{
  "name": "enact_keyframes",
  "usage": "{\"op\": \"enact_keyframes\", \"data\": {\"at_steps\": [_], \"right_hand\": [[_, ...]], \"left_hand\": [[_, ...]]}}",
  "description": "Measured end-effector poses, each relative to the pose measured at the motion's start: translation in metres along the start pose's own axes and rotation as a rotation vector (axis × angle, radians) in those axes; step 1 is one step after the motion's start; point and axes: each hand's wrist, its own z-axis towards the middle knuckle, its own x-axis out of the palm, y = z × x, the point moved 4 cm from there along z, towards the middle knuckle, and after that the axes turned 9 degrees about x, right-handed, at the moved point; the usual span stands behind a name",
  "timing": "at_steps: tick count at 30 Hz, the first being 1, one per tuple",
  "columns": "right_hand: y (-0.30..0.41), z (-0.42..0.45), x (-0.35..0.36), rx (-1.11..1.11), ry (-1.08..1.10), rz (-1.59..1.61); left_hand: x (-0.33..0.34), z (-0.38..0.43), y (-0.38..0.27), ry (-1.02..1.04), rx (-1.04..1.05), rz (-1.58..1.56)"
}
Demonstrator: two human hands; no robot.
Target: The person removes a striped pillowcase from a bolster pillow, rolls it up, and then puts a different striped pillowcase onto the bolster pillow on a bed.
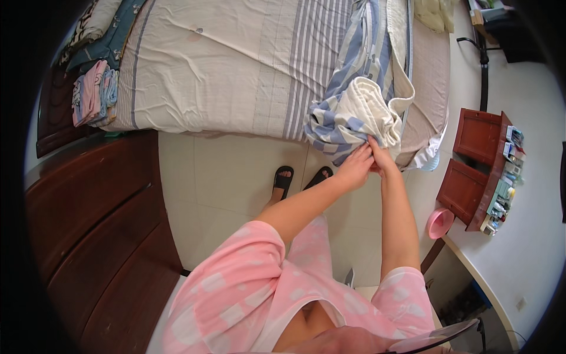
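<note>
Both hands are together at the near edge of a bunched blue-and-white quilt (336, 121). My left hand (356, 167) grips the gathered blue-and-white cloth, its fingertips hidden partly behind the folds. My right hand (381, 155) meets it from the right, with the thumb laid along the cloth and the other fingers mostly out of sight. Cream quilted fabric (365, 99) bulges out just above the hands and runs up along the quilt's right side. The quilt lies over the right end of a bed covered by a striped, wrinkled bedsheet (212, 75).
Folded clothes (95, 90) and a dark green pillow (99, 40) rest at the bed's left end. A dark wooden cabinet (101, 248) flanks the left side. To the right stand a red-brown cabinet (477, 137) topped with small items and a pink basin (440, 223). Black slippers (283, 179) are on my feet.
</note>
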Motion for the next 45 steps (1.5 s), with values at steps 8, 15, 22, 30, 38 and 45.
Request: {"op": "enact_keyframes", "data": {"at_steps": [8,15,22,30,38,45], "right_hand": [[-0.019,0.007,-0.063,0.014,-0.047,0.045],[-0.014,0.036,-0.091,-0.07,0.002,0.068],[-0.017,0.055,-0.161,0.004,0.1,0.118],[-0.007,0.042,-0.12,0.012,0.154,0.134],[0.007,0.011,-0.084,0.014,0.188,0.055],[0.018,-0.007,-0.037,-0.032,0.032,-0.026]], "left_hand": [[-0.064,-0.062,0.145,-0.553,-0.6,-0.327],[0.019,-0.048,0.188,-0.392,-0.674,-0.693],[0.035,-0.037,0.105,-0.55,-0.68,-1.154],[-0.017,0.029,0.011,-0.38,-0.192,-0.312],[-0.002,0.034,0.01,-0.563,-0.306,-0.514],[-0.004,-0.034,0.103,-0.673,-1.034,-0.786]]}}
